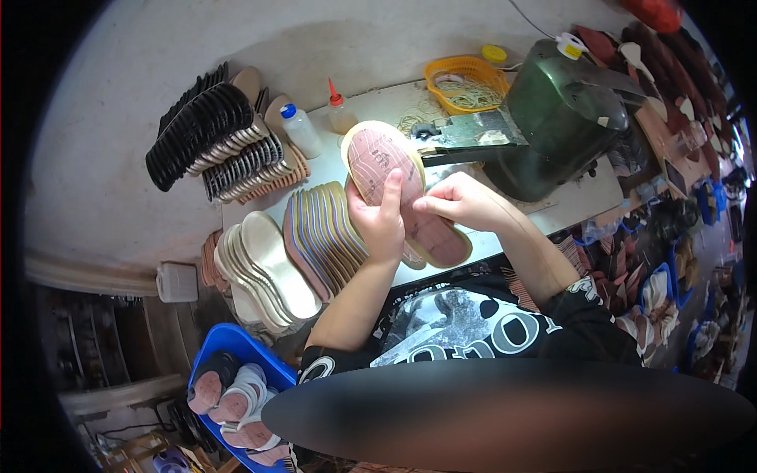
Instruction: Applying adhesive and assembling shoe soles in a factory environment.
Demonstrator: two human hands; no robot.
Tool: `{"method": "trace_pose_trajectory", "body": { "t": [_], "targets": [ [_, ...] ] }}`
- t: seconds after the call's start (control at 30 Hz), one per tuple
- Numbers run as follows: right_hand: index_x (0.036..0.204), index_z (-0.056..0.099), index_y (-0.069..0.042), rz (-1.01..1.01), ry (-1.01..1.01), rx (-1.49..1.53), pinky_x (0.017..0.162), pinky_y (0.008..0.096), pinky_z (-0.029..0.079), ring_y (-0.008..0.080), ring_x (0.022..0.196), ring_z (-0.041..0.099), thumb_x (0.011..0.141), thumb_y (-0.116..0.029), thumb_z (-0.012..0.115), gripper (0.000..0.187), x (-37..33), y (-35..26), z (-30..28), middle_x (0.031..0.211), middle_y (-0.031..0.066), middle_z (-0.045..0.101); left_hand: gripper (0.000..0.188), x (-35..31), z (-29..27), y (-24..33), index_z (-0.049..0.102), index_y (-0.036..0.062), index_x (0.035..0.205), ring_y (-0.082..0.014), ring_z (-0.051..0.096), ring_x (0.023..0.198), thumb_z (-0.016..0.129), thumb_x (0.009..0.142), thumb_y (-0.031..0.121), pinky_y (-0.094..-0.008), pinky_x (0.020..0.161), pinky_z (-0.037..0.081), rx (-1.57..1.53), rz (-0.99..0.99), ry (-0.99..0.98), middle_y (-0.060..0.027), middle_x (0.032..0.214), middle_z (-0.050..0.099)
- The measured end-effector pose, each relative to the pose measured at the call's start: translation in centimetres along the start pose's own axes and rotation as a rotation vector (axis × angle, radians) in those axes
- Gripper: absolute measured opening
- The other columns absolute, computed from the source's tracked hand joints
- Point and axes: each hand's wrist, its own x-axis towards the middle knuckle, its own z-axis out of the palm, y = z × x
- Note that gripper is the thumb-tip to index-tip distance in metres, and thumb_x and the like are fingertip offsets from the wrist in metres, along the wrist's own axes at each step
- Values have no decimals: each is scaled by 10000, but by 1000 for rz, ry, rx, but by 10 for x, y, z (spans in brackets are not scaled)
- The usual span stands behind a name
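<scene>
A pinkish-brown shoe insole (377, 154) with a pale yellow rim and dark printed marks is held up over the table, tilted, its sole-shaped outline running down to the right. My left hand (380, 217) wraps around its left edge, thumb across the face. At its narrow middle, my right hand (465, 201) is closed in a pinch; whatever lies between thumb and finger is too small to tell. Just left of my left hand stands a row of stacked insoles (319, 229) with coloured edges. Beside that row lean pale shiny insoles (264, 248).
A dark green sewing machine (552, 118) stands at the right of the white table (359, 94). Behind are an orange basket (465, 67) of thin cord, a blue-capped bottle (301, 132) and a red-tipped bottle (341, 110). Black sole-shaped pieces (206, 126) pile far left. A blue bin (264, 351) sits lower left.
</scene>
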Motion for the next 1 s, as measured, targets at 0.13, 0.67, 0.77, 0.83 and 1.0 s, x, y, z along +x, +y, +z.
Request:
{"method": "trace_pose_trajectory", "body": {
  "t": [0.13, 0.67, 0.77, 0.83, 1.0],
  "targets": [
    [907, 705, 15, -136, 249, 35, 591, 237, 449, 32, 639, 511, 881, -247, 643, 271, 15, 7, 6, 689, -5, 644, 470, 17, -4, -3, 459, -49, 1208, -194, 543, 1059, 685, 853, 160, -309, 928, 423, 96, -62, 14, -145, 1158, 560],
    [1067, 609, 100, 69, 67, 919, 711, 246, 567, 188, 834, 683, 871, -121, 616, 295, -6, 47, -14, 990, 158, 669, 337, 93, 3, -65, 596, -72, 1063, -215, 629, 910, 665, 837, 168, -324, 802, 511, 151, -128, 16, -145, 1043, 606],
    [1129, 556, 121, 128, -49, 942, 618, 330, 599, 264, 817, 701, 911, -193, 545, 382, -16, 48, -5, 978, 236, 666, 304, 99, 8, -63, 579, -64, 1096, -199, 663, 865, 624, 876, 141, -302, 761, 540, 149, -165, -61, -138, 1006, 660],
    [1140, 548, 118, 113, -31, 971, 621, 321, 595, 258, 792, 703, 923, -213, 525, 396, -12, 49, 4, 969, 237, 669, 304, 106, 11, -64, 583, -67, 1093, -201, 668, 855, 621, 879, 146, -302, 754, 544, 90, -213, -104, -139, 1001, 665],
    [1134, 550, 77, -6, 227, 1079, 625, 299, 575, 226, 766, 698, 945, -206, 485, 346, 9, 43, 25, 927, 213, 674, 481, 142, 1, -90, 697, 3, 998, -231, 654, 940, 654, 802, 440, -367, 910, 455, 400, -288, -115, -152, 918, 704]
  ]
}}
